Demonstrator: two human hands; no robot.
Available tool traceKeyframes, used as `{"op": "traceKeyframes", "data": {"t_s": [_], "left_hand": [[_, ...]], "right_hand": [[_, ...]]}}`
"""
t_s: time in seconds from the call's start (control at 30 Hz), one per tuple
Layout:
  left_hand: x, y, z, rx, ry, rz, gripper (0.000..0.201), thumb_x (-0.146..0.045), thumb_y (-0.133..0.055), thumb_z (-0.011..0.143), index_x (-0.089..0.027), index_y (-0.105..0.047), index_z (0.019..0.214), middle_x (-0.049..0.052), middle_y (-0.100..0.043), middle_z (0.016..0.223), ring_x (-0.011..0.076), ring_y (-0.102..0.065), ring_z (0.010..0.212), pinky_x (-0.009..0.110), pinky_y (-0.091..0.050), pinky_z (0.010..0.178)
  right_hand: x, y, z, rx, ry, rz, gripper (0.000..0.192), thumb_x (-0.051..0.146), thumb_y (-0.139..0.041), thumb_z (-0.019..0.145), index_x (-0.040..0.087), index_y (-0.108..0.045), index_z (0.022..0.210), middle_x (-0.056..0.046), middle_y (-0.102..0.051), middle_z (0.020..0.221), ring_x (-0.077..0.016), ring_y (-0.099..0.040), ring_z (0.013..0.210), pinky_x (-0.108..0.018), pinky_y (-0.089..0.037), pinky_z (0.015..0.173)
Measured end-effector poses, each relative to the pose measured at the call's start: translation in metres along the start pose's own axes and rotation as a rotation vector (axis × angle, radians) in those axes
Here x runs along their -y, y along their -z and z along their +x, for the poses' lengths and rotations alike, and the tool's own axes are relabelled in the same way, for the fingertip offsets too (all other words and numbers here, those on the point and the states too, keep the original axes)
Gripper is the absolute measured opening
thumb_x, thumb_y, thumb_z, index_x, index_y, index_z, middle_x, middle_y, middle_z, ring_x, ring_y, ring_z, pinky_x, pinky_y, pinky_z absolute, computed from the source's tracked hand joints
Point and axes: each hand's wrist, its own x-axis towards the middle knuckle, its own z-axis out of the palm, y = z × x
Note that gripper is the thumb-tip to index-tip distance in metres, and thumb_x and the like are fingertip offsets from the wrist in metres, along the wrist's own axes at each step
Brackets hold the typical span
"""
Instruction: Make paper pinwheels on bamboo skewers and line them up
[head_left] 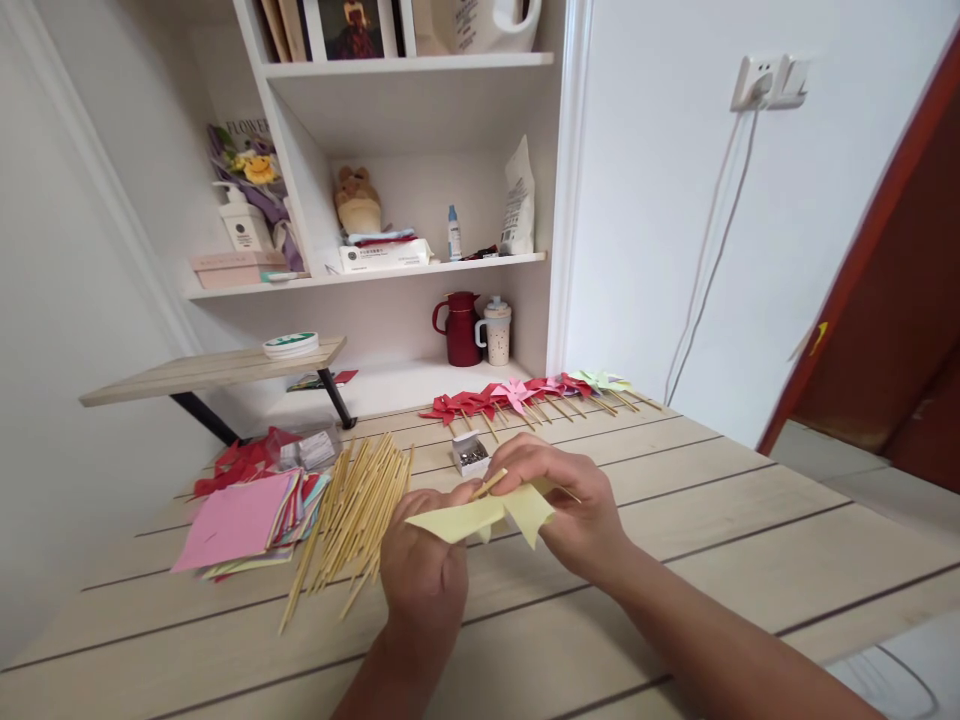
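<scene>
Item under work: a pale yellow paper pinwheel (pixel 487 515), partly folded, held just above the wooden table (pixel 712 520) near its front-centre, between both hands. A thin bamboo stick (pixel 491 483) lies against the paper's centre, its tip pointing up and left. The left hand (pixel 424 560) grips the lower left blade, fingers curled closed on the paper. The right hand (pixel 566 505) is closed over the right side of the pinwheel, thumb and forefinger pinched where stick meets paper; whether a pin is in that pinch cannot be told. Just behind the hands sits a small open box of pins (pixel 471 455). To the left, touching nothing in hand, lies a loose bundle of bamboo sticks (pixel 356 510), and beside it a stack of coloured paper squares (pixel 244 520), pink on top. Along the table's rear edge runs a row of finished pinwheels (pixel 525 395), red, pink and green. Judgement: the step in hand appears to be fixing the blades to the stick. It would be done well by keeping all folded corners stacked squarely at the centre, holding the stick steady behind that point, and pressing straight through rather than at a slant, so the paper does not tear.
</scene>
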Motion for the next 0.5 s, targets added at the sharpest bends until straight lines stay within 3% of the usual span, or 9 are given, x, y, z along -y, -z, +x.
{"op": "traceKeyframes", "data": {"t_s": [0.33,0.5], "left_hand": [[0.002,0.008,0.009,-0.033,-0.203,0.068,0.025,-0.001,-0.059,0.086,-0.014,-0.067,0.105,0.008,-0.076,0.091,0.0176,-0.069,0.08,0.034,-0.058,0.075],[0.002,0.01,0.013,-0.021,-0.232,0.104,0.023,-0.002,-0.06,0.088,-0.017,-0.066,0.105,0.006,-0.077,0.089,0.016,-0.069,0.078,0.034,-0.059,0.076]], "right_hand": [[0.0,-0.003,-0.003,-0.036,0.005,0.068,0.019,0.006,-0.071,0.082,0.023,-0.072,0.089,-0.005,-0.07,0.081,-0.0206,-0.065,0.079,-0.035,-0.053,0.068],[-0.002,-0.003,-0.006,-0.036,-0.008,0.083,0.016,0.008,-0.073,0.083,0.023,-0.071,0.088,-0.005,-0.07,0.081,-0.0207,-0.065,0.08,-0.035,-0.053,0.07]]}}
